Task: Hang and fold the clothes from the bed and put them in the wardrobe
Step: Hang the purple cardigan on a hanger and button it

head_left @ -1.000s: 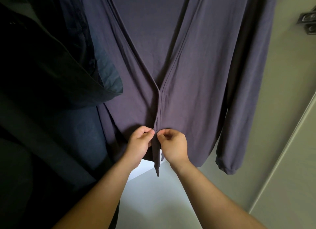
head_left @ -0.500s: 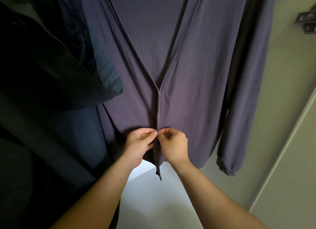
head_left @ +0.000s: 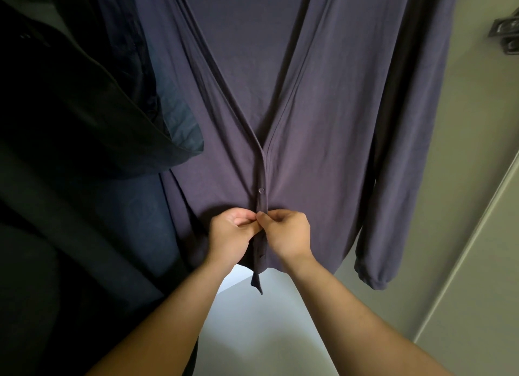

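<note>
Hanging upright, the purple cardigan [head_left: 323,150] has its front edges pinched together low down by the left hand [head_left: 229,235] and right hand [head_left: 286,232], fingers [head_left: 242,214] curled, below one fastened button [head_left: 261,190].

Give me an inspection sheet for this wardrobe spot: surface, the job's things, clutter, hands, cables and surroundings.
Surface: pale panel below the clothes.
Job's things: purple cardigan hanging, a button showing just above the hands.
Clutter: nothing seen.
Hands: left hand and right hand both pinch the cardigan's front edge.
Cables: nothing seen.
Surroundings: dark garments hang to the left; pale wall with a metal fitting to the right.
</note>
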A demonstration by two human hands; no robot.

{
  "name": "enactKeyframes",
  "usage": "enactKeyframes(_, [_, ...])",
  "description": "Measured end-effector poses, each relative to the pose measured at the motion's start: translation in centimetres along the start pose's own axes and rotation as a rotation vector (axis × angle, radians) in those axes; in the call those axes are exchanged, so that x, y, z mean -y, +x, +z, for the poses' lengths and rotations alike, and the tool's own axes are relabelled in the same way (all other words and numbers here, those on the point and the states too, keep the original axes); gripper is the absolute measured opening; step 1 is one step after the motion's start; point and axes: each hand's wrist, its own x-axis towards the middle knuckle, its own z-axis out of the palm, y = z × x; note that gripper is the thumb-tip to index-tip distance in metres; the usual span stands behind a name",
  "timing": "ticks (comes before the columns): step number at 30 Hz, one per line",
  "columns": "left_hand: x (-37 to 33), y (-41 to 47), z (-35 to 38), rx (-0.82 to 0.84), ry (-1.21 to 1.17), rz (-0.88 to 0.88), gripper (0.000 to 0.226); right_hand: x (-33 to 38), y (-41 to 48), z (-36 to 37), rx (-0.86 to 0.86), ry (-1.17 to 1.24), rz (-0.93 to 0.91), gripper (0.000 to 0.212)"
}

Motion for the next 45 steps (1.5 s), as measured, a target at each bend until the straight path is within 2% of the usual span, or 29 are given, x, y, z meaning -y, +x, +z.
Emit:
enactKeyframes(4, [0.2, -0.2, 0.0, -0.052, 0.007, 0.058, 0.009, 0.2, 0.4, -0.2, 0.054, 0.229, 0.122, 0.012])
enactKeyframes(6, [0.2, -0.2, -0.1, -0.059, 0.029, 0.084, 0.008, 0.2, 0.5, -0.4, 0.055, 0.259, 0.142, 0.01])
enactKeyframes(11, [0.3, 0.0, -0.4, -0.038, 0.052, 0.102, 0.013, 0.2, 0.6, -0.3, 0.064, 0.388, 0.224, 0.025])
enactKeyframes(16, [0.5, 0.0, -0.9, -0.016, 0.061, 0.134, 0.007, 0.0, 1.0, -0.3, 0.079, 0.397, 0.284, 0.02])
enactKeyframes(19, [0.2, 0.2, -0.8, -0.038, 0.002, 0.064, 0.009, -0.4, 1.0, 0.1, 0.105, 0.368, 0.26, 0.022])
enactKeyframes(23, [-0.5, 0.2, -0.5, -0.027, -0.248, -0.141, 0.006, -0.9, 0.8, 0.3, 0.12, 0.319, 0.202, 0.026])
enactKeyframes(31, [-0.4, 0.5, 0.3, -0.007, -0.27, -0.22, 0.005, -1.5, -0.1, 0.3, 0.038, 0.033, -0.031, 0.023])
enactKeyframes(35, [-0.3, 0.8, -0.1, 0.081, -0.31, -0.262, 0.011, -1.4, -0.3, 0.3, 0.033, 0.037, -0.064, 0.012])
enactKeyframes(38, [0.0, 0.8, -0.3, 0.108, -0.319, -0.218, 0.014, -1.4, -0.3, 0.2, 0.051, 0.038, -0.067, 0.031])
enactKeyframes(40, [0.5, 0.7, -0.6, 0.101, -0.301, -0.187, 0.026, -1.6, -0.3, 0.1, 0.067, 0.026, -0.082, 0.04])
enactKeyframes(43, [1.3, 0.6, -0.8, 0.136, -0.142, -0.14, 0.054, -2.0, -0.6, 0.0, 0.089, 0.032, -0.088, 0.044])
enactKeyframes(45, [2.0, 0.4, -1.0, 0.189, -0.09, -0.114, 0.061, -2.2, -0.8, 0.0, 0.088, 0.054, -0.059, 0.049])
